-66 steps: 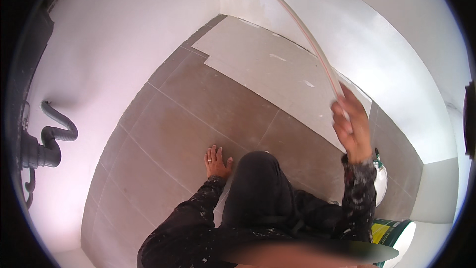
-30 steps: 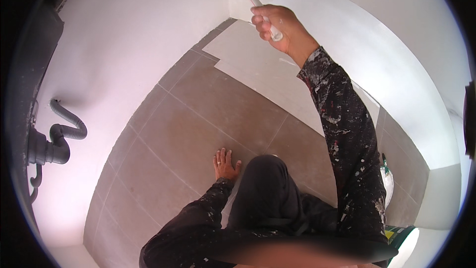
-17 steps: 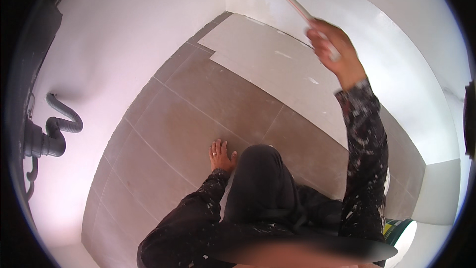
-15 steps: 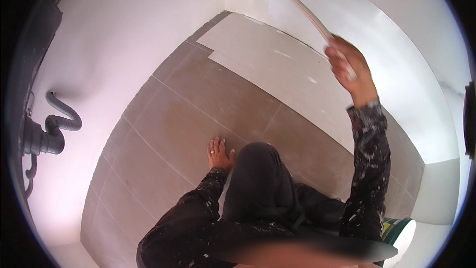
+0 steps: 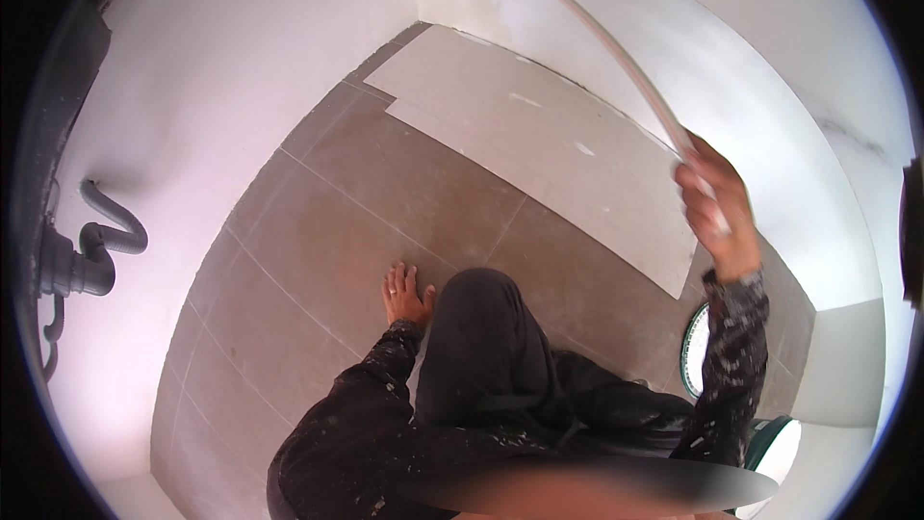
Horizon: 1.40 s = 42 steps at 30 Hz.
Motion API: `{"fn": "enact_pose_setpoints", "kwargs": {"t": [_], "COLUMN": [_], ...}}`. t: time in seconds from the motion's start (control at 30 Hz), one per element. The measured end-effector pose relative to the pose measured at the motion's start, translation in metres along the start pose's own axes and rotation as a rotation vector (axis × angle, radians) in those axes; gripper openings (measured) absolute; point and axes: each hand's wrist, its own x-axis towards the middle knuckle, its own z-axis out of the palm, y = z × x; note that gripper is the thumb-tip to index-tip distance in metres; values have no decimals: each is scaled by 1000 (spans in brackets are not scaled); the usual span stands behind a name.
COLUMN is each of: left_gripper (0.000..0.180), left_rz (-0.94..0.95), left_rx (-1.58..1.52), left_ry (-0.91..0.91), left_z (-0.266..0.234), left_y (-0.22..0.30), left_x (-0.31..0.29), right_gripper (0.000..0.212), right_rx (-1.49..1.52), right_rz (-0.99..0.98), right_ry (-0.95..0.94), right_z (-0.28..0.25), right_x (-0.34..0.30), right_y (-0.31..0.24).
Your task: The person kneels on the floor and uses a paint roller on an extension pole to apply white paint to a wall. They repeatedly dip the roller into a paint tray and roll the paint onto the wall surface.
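My right hand grips the lower end of a long pale stick with a green tip. The stick slants up and to the left, its small tip close to the white wall on the right. Whether the tip has bristles is too small to tell. Down on the brown tiled floor, my left hand lies flat with its fingers spread, just left of my bent knee. A ring shows on one finger. Both dark sleeves are spattered with white.
A pale board lies on the floor along the right wall. By my right forearm are a round white, green-rimmed container and a green bucket. A grey drainpipe comes out of the left wall.
My right hand has come down and to the right with the stick, its tip now fully in view. The round green-rimmed container now shows. My left hand stays flat on the floor.
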Motion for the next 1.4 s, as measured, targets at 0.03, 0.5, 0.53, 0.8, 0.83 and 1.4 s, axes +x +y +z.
{"fn": "enact_pose_setpoints", "kwargs": {"t": [0.03, 0.5, 0.53, 0.8, 0.83, 1.4], "left_gripper": [62, 65, 64, 63, 63, 62], "left_rz": [18, 39, 53, 5, 23, 7], "left_rx": [-23, 58, 12, -39, -54, -12], "left_ry": [28, 38, 62, 0, 27, 14], "left_z": [1, 1, 0, -3, -3, 3], "left_y": [-1, -3, -2, 1, 1, -2], "left_x": [0, 2, 2, 1, 1, 3], "right_gripper": [47, 15, 15, 56, 62, 37], "right_rx": [-8, 75, 85, 68, 37, 40], "right_rz": [27, 2, -11, 19, 37, -97], "right_ry": [-12, -232, -247, -10, 75, -318], "right_z": [14, 186, 171, 12, -2, 83], "right_x": [24, 217, 209, 28, 4, 128], "right_y": [7, 84, 82, 30, 27, 23]}}
